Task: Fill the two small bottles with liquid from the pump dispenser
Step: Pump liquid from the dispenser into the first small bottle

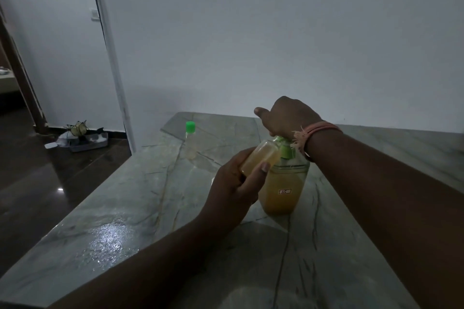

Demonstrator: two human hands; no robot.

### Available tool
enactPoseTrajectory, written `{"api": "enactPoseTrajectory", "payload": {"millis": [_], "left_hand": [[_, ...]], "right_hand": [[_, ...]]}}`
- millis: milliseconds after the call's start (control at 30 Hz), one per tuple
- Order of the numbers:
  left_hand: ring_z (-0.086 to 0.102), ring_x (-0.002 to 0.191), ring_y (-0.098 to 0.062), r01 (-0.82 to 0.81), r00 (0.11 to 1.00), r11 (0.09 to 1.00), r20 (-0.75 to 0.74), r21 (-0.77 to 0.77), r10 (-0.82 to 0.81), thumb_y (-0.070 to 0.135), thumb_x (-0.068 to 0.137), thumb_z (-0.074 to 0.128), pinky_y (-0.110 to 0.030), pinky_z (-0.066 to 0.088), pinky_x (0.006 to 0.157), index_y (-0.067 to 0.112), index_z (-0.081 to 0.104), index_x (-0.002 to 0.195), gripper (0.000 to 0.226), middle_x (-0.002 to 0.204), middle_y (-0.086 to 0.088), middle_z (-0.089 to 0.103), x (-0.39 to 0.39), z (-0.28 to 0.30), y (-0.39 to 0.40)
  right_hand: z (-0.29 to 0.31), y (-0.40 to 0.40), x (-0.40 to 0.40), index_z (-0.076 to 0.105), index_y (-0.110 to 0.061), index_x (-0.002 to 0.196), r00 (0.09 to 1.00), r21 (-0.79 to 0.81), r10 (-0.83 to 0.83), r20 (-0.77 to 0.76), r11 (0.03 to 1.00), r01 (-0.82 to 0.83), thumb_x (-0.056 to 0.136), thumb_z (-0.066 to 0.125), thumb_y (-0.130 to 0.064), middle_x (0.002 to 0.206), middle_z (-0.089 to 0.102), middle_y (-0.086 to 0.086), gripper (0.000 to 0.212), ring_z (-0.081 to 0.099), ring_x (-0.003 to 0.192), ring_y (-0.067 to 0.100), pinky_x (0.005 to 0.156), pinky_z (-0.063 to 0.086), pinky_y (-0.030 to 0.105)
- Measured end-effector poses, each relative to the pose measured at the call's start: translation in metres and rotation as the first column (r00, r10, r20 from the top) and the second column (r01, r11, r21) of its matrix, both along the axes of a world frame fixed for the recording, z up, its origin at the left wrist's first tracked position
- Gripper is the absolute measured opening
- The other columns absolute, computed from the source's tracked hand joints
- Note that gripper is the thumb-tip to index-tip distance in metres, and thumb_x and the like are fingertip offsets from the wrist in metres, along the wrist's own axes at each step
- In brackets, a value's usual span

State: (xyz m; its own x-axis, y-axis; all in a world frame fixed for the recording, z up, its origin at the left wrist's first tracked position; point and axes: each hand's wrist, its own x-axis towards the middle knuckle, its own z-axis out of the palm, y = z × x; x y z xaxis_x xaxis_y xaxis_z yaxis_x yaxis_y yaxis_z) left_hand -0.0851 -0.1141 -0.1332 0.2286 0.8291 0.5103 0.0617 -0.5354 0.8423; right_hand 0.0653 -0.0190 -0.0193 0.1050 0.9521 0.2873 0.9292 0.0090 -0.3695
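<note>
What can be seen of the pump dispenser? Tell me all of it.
The pump dispenser is a clear plastic bottle standing upright on the grey-green stone counter, a good part full of yellow-orange liquid, with a small white and red sticker on its front. Its pump and collar are light green. The right hand rests on top of the pump. The left hand holds a small tilted bottle with its mouth at the pump.

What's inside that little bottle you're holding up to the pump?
Yellowish liquid shows through the small bottle in the left hand, filling most of what shows. The palm covers its lower end.
</note>
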Motion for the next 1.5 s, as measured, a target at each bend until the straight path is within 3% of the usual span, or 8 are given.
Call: {"api": "enactPoseTrajectory", "payload": {"millis": [200, 333, 533, 733, 1067, 1233, 1400, 1500], "left_hand": [[0.06, 0.06, -0.01, -0.001, 1.0, 1.0, 0.002, 0.008, 0.001, 0.049, 0.094, 0.054, -0.02, 0.047, 0.052, 0.024, 0.057, 0.129, 0.043, 0.079, 0.009, 0.063, 0.0, -0.001, 0.002], [0.059, 0.058, -0.009, 0.01, 1.0, 1.0, 0.007, 0.011, -0.01, 0.045, 0.096, 0.054, -0.02, 0.048, 0.051, 0.035, 0.057, 0.121, 0.027, 0.079, 0.008, 0.064, -0.001, -0.001, 0.001], [0.059, 0.059, -0.009, -0.001, 1.0, 1.0, 0.006, 0.002, 0.001, 0.054, 0.09, 0.053, -0.019, 0.046, 0.051, 0.023, 0.057, 0.131, 0.051, 0.079, 0.009, 0.063, 0.0, 0.001, -0.002], [0.059, 0.056, -0.01, -0.009, 1.0, 1.0, -0.006, 0.015, 0.009, 0.053, 0.092, 0.052, -0.021, 0.047, 0.05, 0.02, 0.057, 0.13, 0.05, 0.077, 0.009, 0.064, -0.001, -0.001, 0.002], [0.058, 0.056, -0.009, 0.005, 1.0, 1.0, -0.001, 0.009, -0.005, 0.049, 0.094, 0.053, -0.02, 0.047, 0.049, 0.023, 0.058, 0.126, 0.041, 0.078, 0.011, 0.064, -0.001, 0.003, -0.004], [0.058, 0.055, -0.012, 0.006, 1.0, 1.0, 0.002, 0.012, -0.006, 0.042, 0.098, 0.054, -0.024, 0.048, 0.048, 0.021, 0.058, 0.127, 0.036, 0.076, 0.009, 0.063, -0.003, 0.001, 0.0], [0.058, 0.054, -0.011, 0.006, 1.0, 1.0, 0.004, 0.009, -0.006, 0.054, 0.091, 0.053, -0.023, 0.047, 0.048, 0.024, 0.058, 0.125, 0.045, 0.077, 0.009, 0.064, -0.003, 0.002, -0.002], [0.058, 0.055, -0.011, 0.021, 1.0, 0.999, 0.001, 0.025, -0.021, 0.054, 0.091, 0.053, -0.023, 0.047, 0.048, 0.031, 0.057, 0.122, 0.039, 0.077, 0.007, 0.063, -0.004, 0.004, -0.003]], "right_hand": [[0.0, -0.002, 0.003, 0.069, -0.012, 0.081, 0.998, 0.031, 0.025, -0.052, 0.999, -0.023, 0.093, 0.041, -0.063, 0.088, 0.073, 0.007, 0.059, 0.067, 0.08, 0.027, 0.084, 0.052, 0.038], [-0.004, -0.003, 0.001, 0.071, -0.01, 0.089, 0.999, 0.025, -0.011, -0.042, 1.0, 0.012, 0.092, 0.042, -0.062, 0.093, 0.073, 0.008, 0.059, 0.067, 0.087, 0.03, 0.087, 0.051, 0.039], [0.005, -0.002, -0.001, 0.059, -0.017, 0.07, 0.999, -0.034, 0.036, 0.039, 0.999, -0.035, 0.091, 0.043, -0.064, 0.092, 0.073, 0.009, 0.054, 0.066, 0.084, 0.029, 0.084, 0.052, 0.038], [-0.002, 0.0, 0.002, 0.069, -0.011, 0.089, 0.999, 0.041, 0.007, -0.041, 0.999, -0.006, 0.092, 0.04, -0.065, 0.091, 0.072, 0.009, 0.062, 0.066, 0.083, 0.029, 0.083, 0.052, 0.038], [0.005, -0.005, 0.0, 0.065, -0.012, 0.08, 0.999, 0.008, 0.041, 0.013, 0.999, -0.041, 0.092, 0.042, -0.064, 0.093, 0.072, 0.011, 0.058, 0.066, 0.084, 0.03, 0.087, 0.052, 0.04], [-0.002, -0.004, 0.0, 0.072, -0.01, 0.089, 0.998, 0.041, -0.007, -0.065, 0.999, 0.01, 0.092, 0.041, -0.065, 0.094, 0.073, 0.011, 0.062, 0.066, 0.084, 0.03, 0.082, 0.05, 0.038], [0.001, -0.005, -0.002, 0.07, -0.011, 0.09, 1.0, -0.003, -0.003, -0.014, 1.0, 0.003, 0.092, 0.045, -0.062, 0.097, 0.073, 0.012, 0.056, 0.067, 0.088, 0.032, 0.083, 0.051, 0.037], [0.008, -0.004, -0.005, 0.058, -0.014, 0.082, 0.997, -0.052, 0.023, 0.074, 0.998, -0.019, 0.093, 0.047, -0.06, 0.095, 0.068, 0.008, 0.049, 0.063, 0.088, 0.029, 0.082, 0.05, 0.036]]}}
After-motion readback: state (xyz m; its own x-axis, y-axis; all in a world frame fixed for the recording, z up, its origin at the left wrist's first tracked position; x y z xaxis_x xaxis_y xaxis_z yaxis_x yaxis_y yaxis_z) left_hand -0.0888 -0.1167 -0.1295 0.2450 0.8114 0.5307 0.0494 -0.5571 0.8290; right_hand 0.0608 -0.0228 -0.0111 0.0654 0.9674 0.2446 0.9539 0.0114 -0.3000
